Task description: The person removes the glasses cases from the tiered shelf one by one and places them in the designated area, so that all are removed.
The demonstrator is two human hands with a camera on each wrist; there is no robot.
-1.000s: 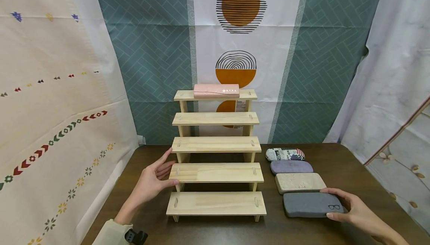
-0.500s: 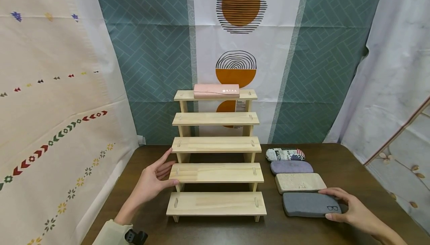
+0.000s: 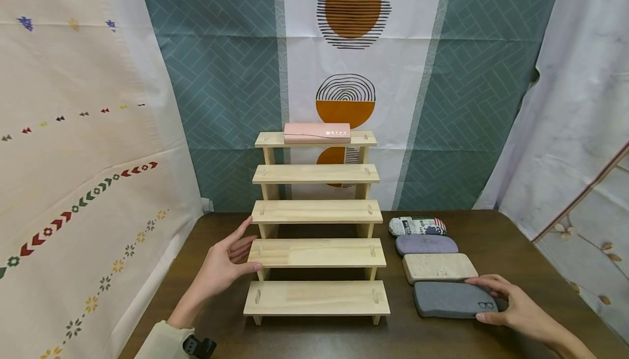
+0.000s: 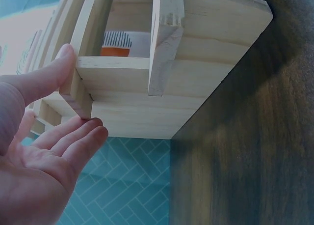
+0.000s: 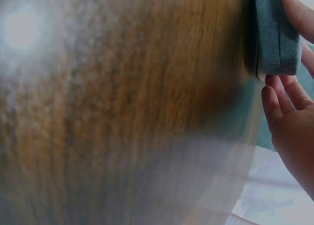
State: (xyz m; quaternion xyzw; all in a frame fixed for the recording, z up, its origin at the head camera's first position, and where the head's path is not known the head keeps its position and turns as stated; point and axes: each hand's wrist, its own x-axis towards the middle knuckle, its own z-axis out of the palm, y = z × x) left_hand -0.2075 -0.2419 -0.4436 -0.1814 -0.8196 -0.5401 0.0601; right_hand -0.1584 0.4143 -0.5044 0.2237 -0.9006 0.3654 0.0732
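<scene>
In the head view a wooden stepped display rack (image 3: 314,298) with several shelves stands on the table. My left hand (image 3: 219,266) holds the rack's left side, thumb on the second shelf from the bottom and index finger at the shelf above. The left wrist view shows its thumb and fingertips on either side of a shelf end (image 4: 78,95). My right hand (image 3: 513,307) grips the right end of a grey glasses case (image 3: 452,299), thumb in front and fingers behind. In the right wrist view the grey case's end lies between thumb and fingers. A pink glasses case (image 3: 316,134) rests on the top shelf.
Behind the grey case lie a beige case (image 3: 439,268), a purple case (image 3: 426,245) and a newsprint-patterned case (image 3: 417,226), in a column right of the rack. Patterned cloths (image 3: 226,75) hang behind and at both sides of the brown table (image 3: 314,342).
My right hand and the grey glasses case shifted very slightly left in the first half second, then stayed put. The left hand and the rack have kept their places.
</scene>
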